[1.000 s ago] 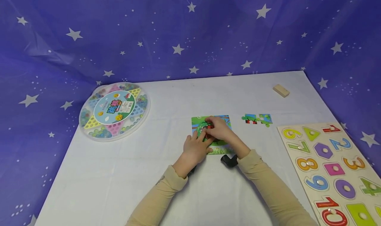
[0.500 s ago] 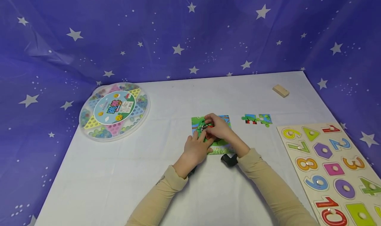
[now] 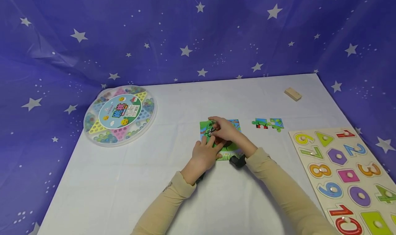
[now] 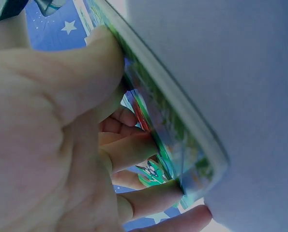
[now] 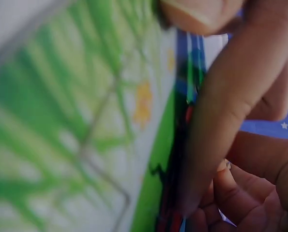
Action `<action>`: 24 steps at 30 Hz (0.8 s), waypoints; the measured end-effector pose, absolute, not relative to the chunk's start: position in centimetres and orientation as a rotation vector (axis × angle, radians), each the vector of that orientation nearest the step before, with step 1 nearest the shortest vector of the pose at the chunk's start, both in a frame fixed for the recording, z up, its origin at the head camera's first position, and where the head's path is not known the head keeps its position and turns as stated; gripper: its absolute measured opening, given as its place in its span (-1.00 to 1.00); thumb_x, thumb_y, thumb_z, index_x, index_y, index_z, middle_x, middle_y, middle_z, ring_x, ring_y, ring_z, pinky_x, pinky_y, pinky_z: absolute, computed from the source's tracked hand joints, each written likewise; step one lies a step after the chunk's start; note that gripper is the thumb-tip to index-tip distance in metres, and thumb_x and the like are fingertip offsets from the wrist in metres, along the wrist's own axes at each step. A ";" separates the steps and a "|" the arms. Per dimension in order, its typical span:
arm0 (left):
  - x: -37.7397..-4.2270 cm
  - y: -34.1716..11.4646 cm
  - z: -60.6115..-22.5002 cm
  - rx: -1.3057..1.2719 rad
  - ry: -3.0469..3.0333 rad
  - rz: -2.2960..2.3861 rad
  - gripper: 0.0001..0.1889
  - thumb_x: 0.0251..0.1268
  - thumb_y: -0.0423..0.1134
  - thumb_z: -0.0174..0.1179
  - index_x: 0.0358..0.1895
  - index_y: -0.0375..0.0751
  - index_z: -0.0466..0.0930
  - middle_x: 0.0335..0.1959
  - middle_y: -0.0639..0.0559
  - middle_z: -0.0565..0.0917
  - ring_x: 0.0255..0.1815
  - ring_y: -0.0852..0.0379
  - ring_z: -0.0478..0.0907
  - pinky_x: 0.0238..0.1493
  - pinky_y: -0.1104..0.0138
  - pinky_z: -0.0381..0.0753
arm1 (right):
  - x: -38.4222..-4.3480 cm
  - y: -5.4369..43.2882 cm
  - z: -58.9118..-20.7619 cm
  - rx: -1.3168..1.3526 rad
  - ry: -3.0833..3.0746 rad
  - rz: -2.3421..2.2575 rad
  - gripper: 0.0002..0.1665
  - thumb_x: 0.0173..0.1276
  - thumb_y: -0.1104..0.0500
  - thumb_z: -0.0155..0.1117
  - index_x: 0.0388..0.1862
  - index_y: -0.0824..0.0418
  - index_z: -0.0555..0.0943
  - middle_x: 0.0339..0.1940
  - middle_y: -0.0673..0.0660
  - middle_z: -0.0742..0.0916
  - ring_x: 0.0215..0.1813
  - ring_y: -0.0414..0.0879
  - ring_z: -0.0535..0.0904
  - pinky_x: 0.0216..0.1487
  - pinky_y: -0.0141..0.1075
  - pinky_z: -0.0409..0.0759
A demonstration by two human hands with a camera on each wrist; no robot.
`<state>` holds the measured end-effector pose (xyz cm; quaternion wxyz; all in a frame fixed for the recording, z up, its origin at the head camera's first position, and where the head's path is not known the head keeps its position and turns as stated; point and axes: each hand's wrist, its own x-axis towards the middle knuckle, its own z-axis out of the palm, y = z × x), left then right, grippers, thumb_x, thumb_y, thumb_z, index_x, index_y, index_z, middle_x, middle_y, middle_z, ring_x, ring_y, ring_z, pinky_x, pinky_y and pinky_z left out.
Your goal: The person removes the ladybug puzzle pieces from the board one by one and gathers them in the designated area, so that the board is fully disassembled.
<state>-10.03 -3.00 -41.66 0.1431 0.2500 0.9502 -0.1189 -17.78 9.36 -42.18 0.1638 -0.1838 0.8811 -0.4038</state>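
My left hand [image 3: 204, 155] lies with fingers spread over a square jigsaw puzzle [image 3: 204, 125] with a green, blue and red picture. In the left wrist view its fingertips press on the puzzle's face, and the thumb lies near the edge. My right hand [image 3: 225, 129] pinches a jigsaw piece [image 4: 153, 171] with green and white printing, tilted up from the puzzle just beyond the left fingertips. Much of the puzzle's middle is hidden beneath the hands. In the right wrist view the grass-printed lower strip [image 5: 110, 96] fills the left side, close to the lens.
Two joined jigsaw pieces [image 3: 261, 123] lie right of the puzzle. A wooden board [image 3: 314, 180] of knobbed numbers and shapes is at the right, a small wooden block [image 3: 292, 94] at the back right. A round marble game [image 3: 120, 116] stands at the left on the white-covered table [image 3: 123, 193].
My right hand has shifted slightly up and left, its wrist turning so the pinched jigsaw piece stands more tilted. My left hand stays in place on the puzzle.
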 end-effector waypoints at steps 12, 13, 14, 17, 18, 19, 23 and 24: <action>-10.0 -2.9 -41.5 0.725 2.763 -0.355 -0.42 0.31 0.24 -0.30 0.39 0.41 -0.11 0.26 0.01 0.15 0.09 -0.02 0.20 -0.19 0.25 0.33 | -18.6 13.5 -41.7 -0.382 2.296 -1.511 -0.34 0.18 0.29 0.29 0.26 0.34 0.30 -0.45 0.15 0.63 -0.41 0.05 0.48 -0.36 -0.21 0.41; -10.0 -2.9 -41.5 0.722 2.765 -0.353 -0.42 0.31 0.24 -0.30 0.39 0.41 -0.11 0.26 0.01 0.15 0.09 -0.02 0.20 -0.19 0.25 0.33 | -18.7 14.2 -41.6 -0.354 2.286 -1.535 -0.33 0.18 0.28 0.29 0.26 0.34 0.30 -0.44 0.16 0.63 -0.38 0.07 0.49 -0.32 -0.19 0.41; -10.0 -3.0 -41.5 0.719 2.767 -0.351 -0.42 0.31 0.24 -0.29 0.39 0.42 -0.11 0.28 0.01 0.14 0.10 -0.02 0.20 -0.19 0.25 0.32 | -18.8 14.9 -41.5 -0.332 2.288 -1.547 -0.32 0.18 0.27 0.30 0.26 0.33 0.30 -0.43 0.16 0.63 -0.34 0.07 0.50 -0.27 -0.19 0.42; -10.0 -3.0 -41.5 0.713 2.777 -0.348 -0.42 0.31 0.24 -0.28 0.39 0.42 -0.10 0.28 0.01 0.14 0.09 -0.02 0.20 -0.22 0.26 0.30 | -18.9 17.4 -41.2 -0.265 2.310 -1.573 -0.31 0.17 0.26 0.31 0.27 0.33 0.29 -0.39 0.19 0.62 -0.28 0.04 0.52 -0.22 -0.19 0.42; -10.0 -3.0 -41.5 0.713 2.778 -0.350 -0.43 0.31 0.23 -0.29 0.39 0.42 -0.10 0.28 0.01 0.14 0.09 -0.02 0.19 -0.23 0.27 0.30 | -18.9 18.2 -41.2 -0.246 2.325 -1.570 -0.31 0.17 0.27 0.31 0.27 0.34 0.29 -0.39 0.20 0.61 -0.29 0.02 0.50 -0.24 -0.21 0.42; -10.0 -3.0 -41.5 0.714 2.779 -0.353 -0.43 0.31 0.23 -0.29 0.39 0.42 -0.10 0.28 0.01 0.14 0.09 -0.02 0.19 -0.24 0.28 0.29 | -18.9 19.0 -41.1 -0.228 2.351 -1.551 -0.32 0.17 0.27 0.30 0.26 0.35 0.30 -0.38 0.20 0.60 -0.31 -0.02 0.49 -0.27 -0.25 0.41; -9.9 -3.0 -41.4 0.725 2.784 -0.359 -0.43 0.32 0.23 -0.30 0.39 0.41 -0.09 0.27 0.01 0.14 0.07 -0.02 0.20 -0.28 0.29 0.27 | -18.5 21.7 -41.3 -0.196 2.464 -1.407 -0.34 0.16 0.30 0.31 0.24 0.40 0.32 -0.38 0.19 0.55 -0.39 -0.10 0.41 -0.40 -0.32 0.36; -9.9 -3.0 -41.4 0.726 2.786 -0.360 -0.43 0.32 0.23 -0.30 0.39 0.41 -0.09 0.28 0.01 0.14 0.07 -0.02 0.20 -0.28 0.29 0.27 | -18.5 22.1 -41.5 -0.194 2.484 -1.365 -0.34 0.15 0.30 0.31 0.23 0.40 0.33 -0.39 0.18 0.54 -0.40 -0.10 0.38 -0.42 -0.33 0.34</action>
